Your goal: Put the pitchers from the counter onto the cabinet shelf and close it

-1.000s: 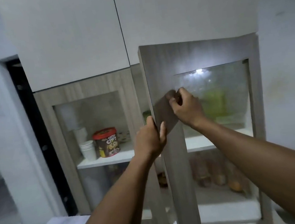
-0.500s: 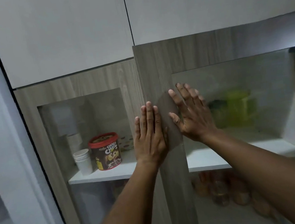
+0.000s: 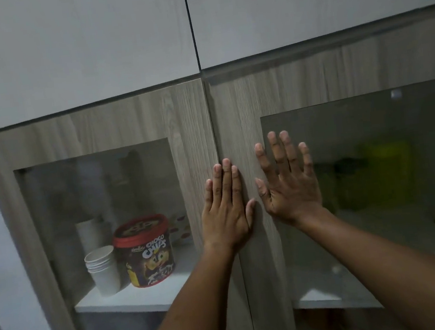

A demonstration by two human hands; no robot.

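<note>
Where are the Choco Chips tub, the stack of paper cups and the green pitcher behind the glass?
Choco Chips tub point(image 3: 147, 257): head view, on its printed front label.
Stack of paper cups point(image 3: 102, 270): head view, on the side of the cups.
Green pitcher point(image 3: 385, 172): head view, on its blurred body behind the right glass.
</note>
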